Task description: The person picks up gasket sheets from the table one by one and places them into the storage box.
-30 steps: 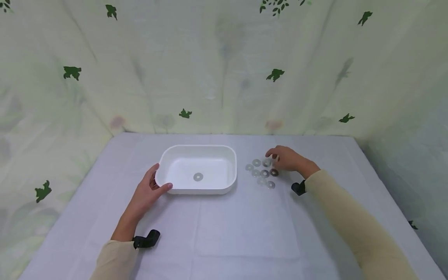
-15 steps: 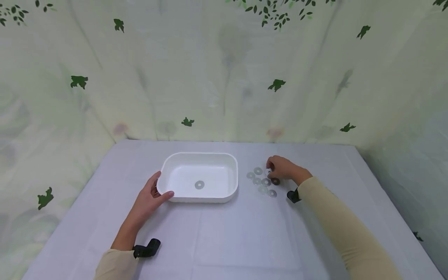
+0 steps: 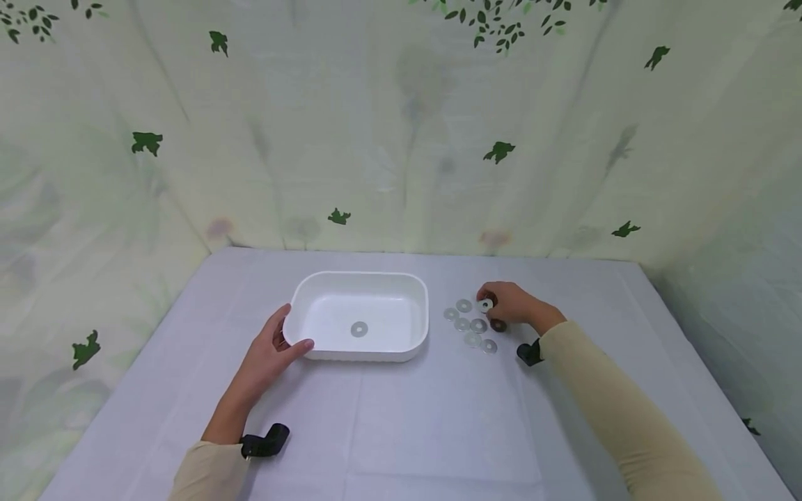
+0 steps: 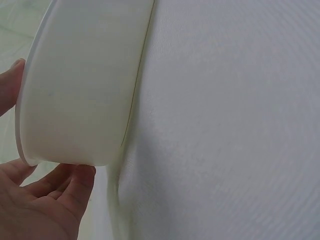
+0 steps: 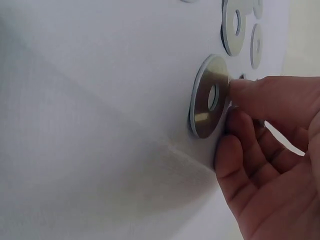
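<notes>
From here, I see my right hand (image 3: 510, 303) pinching a metal washer (image 3: 481, 306); the white tray (image 3: 360, 355) lies to its left, long axis running left-right on the worktop (image 3: 426, 417), with loose washers (image 3: 462, 324) between. My left hand (image 3: 268, 355) grips the tray's left end; 1 flat washer (image 3: 354, 330) lies inside. My head view shows the pinched washer; my right wrist view mostly hides it, but clearly shows a brownish washer (image 5: 202, 100) beside the fingertips. Only my left wrist view shows fingertips (image 4: 82, 180) against the outer wall.
</notes>
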A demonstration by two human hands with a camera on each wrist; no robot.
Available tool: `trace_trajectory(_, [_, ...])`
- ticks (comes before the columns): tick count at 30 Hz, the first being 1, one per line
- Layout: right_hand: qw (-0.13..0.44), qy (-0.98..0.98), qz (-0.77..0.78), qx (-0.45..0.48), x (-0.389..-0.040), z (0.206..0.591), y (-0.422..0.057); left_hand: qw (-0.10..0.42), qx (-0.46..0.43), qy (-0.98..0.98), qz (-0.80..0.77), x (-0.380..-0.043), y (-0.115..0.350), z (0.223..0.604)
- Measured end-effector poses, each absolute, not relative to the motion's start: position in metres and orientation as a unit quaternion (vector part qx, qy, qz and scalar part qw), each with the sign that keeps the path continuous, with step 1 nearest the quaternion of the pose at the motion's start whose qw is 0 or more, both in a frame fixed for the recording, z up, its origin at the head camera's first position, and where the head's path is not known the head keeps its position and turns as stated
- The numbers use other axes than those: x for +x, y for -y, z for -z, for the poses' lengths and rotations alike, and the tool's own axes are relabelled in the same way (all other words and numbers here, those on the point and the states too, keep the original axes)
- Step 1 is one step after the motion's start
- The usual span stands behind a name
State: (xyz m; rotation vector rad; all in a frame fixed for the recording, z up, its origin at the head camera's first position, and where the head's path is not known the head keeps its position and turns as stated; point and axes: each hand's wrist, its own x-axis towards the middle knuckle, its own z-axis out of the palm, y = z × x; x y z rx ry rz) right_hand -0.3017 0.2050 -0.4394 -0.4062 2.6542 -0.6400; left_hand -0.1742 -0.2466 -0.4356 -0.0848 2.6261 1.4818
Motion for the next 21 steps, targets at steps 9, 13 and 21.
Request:
trace_trajectory(9, [0.145, -0.922, 0.305, -0.187, -0.304, 0.422, -0.201, 0.069, -0.032, -0.863, -0.499, -0.171, 0.246, 0.438])
trace_trajectory(13, [0.131, -0.913, 0.325, -0.209, -0.307, 0.4, -0.193, 0.067, -0.031, -0.864, -0.499, -0.171, 0.244, 0.436])
trace_trajectory(21, [0.129, -0.911, 0.325, -0.22, -0.309, 0.353, -0.157, 0.063, -0.036, -0.868, -0.492, -0.174, 0.247, 0.436])
